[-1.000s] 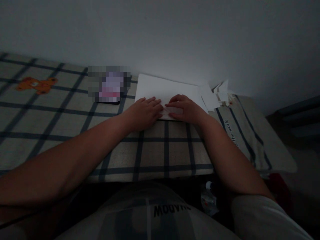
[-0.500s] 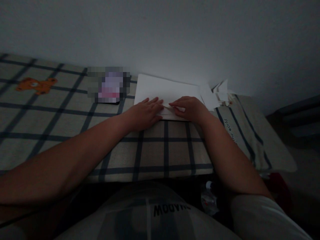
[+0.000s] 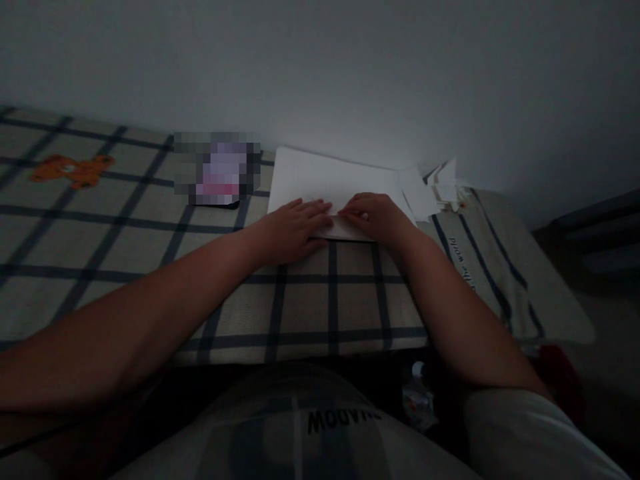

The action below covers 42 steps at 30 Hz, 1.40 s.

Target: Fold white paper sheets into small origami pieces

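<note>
A white pad of paper lies flat on the checked tablecloth, close to the wall. My left hand rests palm down on its front edge, fingers stretched to the right and holding nothing. My right hand is over the pad's front right part, thumb and fingertips pinched together on a small piece of white paper. Only a sliver of that piece shows; the rest is hidden by the fingers. The fingertips of both hands almost meet.
Loose sheets and folded white paper pieces lie right of the pad. A blurred-out phone-like object and an orange bear-shaped item are to the left. A plastic bottle stands below the table edge.
My right thumb and fingers have closed together on the paper piece, moving slightly left. My left hand has slid a little to the right.
</note>
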### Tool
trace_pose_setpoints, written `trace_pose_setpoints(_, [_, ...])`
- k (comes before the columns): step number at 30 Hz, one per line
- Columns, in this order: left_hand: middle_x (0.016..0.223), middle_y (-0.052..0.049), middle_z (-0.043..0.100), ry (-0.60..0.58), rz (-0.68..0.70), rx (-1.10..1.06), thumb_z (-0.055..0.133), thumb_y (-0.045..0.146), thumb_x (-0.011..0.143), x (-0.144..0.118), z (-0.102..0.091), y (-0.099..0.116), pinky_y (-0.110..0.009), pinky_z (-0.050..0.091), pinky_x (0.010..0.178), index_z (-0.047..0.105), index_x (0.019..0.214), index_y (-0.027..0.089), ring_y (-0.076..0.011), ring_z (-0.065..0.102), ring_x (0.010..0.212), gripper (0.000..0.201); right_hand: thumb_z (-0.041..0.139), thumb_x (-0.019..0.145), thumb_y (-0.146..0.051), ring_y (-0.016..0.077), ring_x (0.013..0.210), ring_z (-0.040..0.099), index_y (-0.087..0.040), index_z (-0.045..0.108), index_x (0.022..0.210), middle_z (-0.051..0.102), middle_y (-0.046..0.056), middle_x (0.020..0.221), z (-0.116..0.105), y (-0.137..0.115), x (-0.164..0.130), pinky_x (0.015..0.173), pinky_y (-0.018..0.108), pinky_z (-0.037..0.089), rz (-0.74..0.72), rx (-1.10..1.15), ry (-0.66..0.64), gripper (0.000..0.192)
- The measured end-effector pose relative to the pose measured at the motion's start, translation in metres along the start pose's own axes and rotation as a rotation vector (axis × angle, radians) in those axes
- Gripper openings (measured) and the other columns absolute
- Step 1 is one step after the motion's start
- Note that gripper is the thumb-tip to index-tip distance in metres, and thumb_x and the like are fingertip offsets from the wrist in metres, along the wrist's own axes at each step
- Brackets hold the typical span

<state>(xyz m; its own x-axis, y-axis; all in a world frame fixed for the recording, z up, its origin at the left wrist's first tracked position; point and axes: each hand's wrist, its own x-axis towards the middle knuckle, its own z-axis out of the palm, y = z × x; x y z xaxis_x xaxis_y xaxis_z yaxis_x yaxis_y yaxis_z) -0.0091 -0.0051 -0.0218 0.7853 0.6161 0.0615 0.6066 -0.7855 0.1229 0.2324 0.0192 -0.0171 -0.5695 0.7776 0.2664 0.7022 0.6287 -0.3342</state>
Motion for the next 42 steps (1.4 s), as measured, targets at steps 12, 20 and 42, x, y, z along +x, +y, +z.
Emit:
trace_pose_setpoints(12, [0.159, -0.014, 0.046, 0.056, 0.037, 0.062, 0.043, 0.043, 0.103, -0.001, 0.001, 0.0, -0.048, 0.032, 0.119, 0.055, 0.145, 0.019, -0.0314, 0.045, 0.144, 0.049, 0.062, 0.09, -0.026, 0.0218, 0.085, 0.069, -0.02, 0.081, 0.096, 0.078, 0.008, 0.096, 0.011, 0.005, 0.004, 0.082, 0.038, 0.051, 0.277, 0.01, 0.106, 0.02])
trace_pose_setpoints(20, [0.16, -0.008, 0.045, 0.067, 0.038, 0.069, 0.039, 0.044, 0.104, -0.001, 0.006, -0.001, -0.046, 0.031, 0.118, 0.05, 0.149, 0.021, -0.0304, 0.043, 0.145, 0.052, 0.065, 0.088, -0.024, 0.0204, 0.08, 0.061, -0.017, 0.075, 0.091, 0.072, 0.008, 0.09, 0.012, 0.009, 0.005, 0.08, 0.036, 0.048, 0.291, 0.014, 0.091, 0.013])
trace_pose_setpoints(42, [0.162, -0.009, 0.043, 0.039, -0.056, 0.125, 0.035, 0.062, 0.101, -0.003, -0.002, 0.005, -0.051, 0.006, 0.126, 0.041, 0.156, 0.021, -0.0293, 0.026, 0.154, 0.069, 0.058, 0.093, -0.026, 0.0252, 0.1, 0.064, -0.016, 0.08, 0.106, 0.072, 0.013, 0.107, -0.002, 0.003, -0.003, 0.093, 0.04, 0.05, -0.025, -0.102, -0.034, 0.027])
